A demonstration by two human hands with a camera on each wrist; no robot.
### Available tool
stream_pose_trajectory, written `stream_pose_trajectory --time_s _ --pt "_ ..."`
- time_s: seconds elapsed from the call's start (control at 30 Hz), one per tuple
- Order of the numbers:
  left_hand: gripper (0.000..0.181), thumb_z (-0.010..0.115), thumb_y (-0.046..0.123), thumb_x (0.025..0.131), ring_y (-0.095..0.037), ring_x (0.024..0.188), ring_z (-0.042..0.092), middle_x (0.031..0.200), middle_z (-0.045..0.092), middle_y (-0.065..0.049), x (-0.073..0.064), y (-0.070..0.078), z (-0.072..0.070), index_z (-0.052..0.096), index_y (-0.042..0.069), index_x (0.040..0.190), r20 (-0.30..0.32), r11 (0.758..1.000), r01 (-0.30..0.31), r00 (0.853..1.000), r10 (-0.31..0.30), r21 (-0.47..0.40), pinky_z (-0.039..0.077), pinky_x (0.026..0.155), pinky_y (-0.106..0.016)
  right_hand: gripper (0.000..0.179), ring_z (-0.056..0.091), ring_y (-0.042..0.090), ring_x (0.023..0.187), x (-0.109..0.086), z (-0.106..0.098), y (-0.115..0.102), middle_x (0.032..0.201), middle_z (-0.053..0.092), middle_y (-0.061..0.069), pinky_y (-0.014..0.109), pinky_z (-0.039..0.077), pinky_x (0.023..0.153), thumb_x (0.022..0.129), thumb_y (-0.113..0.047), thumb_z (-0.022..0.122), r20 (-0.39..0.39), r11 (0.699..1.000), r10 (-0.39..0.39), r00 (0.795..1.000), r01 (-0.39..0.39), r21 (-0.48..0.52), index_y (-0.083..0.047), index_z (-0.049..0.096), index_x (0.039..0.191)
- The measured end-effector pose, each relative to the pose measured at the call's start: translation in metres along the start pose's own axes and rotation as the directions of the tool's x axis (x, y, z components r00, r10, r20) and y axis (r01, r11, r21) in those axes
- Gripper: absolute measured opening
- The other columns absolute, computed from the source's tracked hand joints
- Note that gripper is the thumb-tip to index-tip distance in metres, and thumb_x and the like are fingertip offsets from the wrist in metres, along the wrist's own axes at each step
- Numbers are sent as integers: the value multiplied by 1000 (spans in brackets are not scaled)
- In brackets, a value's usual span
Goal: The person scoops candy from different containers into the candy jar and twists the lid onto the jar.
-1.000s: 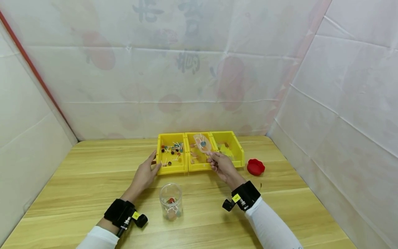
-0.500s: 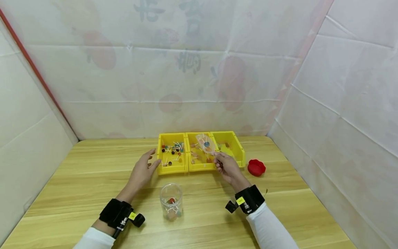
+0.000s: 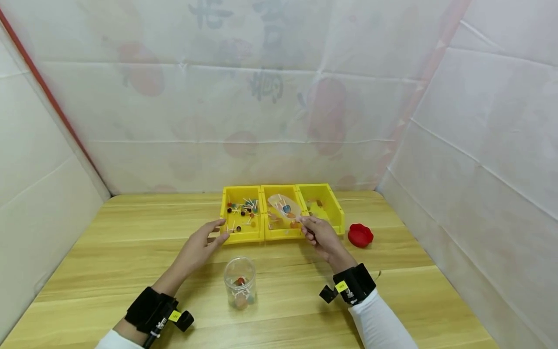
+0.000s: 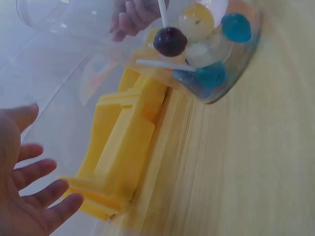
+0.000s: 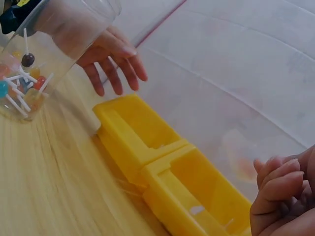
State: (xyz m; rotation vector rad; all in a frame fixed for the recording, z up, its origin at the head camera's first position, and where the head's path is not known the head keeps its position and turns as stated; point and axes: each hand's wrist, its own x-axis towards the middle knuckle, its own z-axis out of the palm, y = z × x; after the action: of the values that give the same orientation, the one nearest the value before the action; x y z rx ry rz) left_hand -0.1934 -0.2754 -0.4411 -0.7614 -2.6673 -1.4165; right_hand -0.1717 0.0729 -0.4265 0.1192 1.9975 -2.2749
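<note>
My right hand point(image 3: 321, 238) holds a clear scoop point(image 3: 294, 208) by its handle, over the middle one of the yellow bins point(image 3: 279, 235). A blue lollipop point(image 3: 286, 209) lies in the scoop, with an orange one by it. My left hand point(image 3: 193, 252) is beside the left bin's front corner, fingers spread and holding nothing; the left wrist view shows these fingers point(image 4: 42, 173) apart from the bin. In front of the bins stands a clear jar point(image 3: 239, 272) without its lid, lollipops at its bottom. In the right wrist view my right fingers point(image 5: 281, 189) are curled.
Several lollipops point(image 3: 242, 214) lie in the left bin, and some candies are in the middle and right bins. A red scalloped lid point(image 3: 360, 235) sits on the wooden table point(image 3: 414, 300) right of the bins. White sheets point(image 3: 196, 106) enclose the back and sides.
The left hand has come off the left bin and drawn back a little. My right hand has shifted slightly right and nearer, and the scoop has tipped leftward with the lollipops still in it.
</note>
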Motion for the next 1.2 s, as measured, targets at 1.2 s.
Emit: stream_pose_trajectory --time_s 1.2 --pt "84 84 23 77 -26 126 50 143 49 -6 -23 14 -3 40 12 148 495 948 -175 819 290 -266 43 102 -52 27 39 2 48 -32 2 -44 66 51 -3 12 30 42 104 -23 50 410 987 -122 904 153 -44 -7 71 105"
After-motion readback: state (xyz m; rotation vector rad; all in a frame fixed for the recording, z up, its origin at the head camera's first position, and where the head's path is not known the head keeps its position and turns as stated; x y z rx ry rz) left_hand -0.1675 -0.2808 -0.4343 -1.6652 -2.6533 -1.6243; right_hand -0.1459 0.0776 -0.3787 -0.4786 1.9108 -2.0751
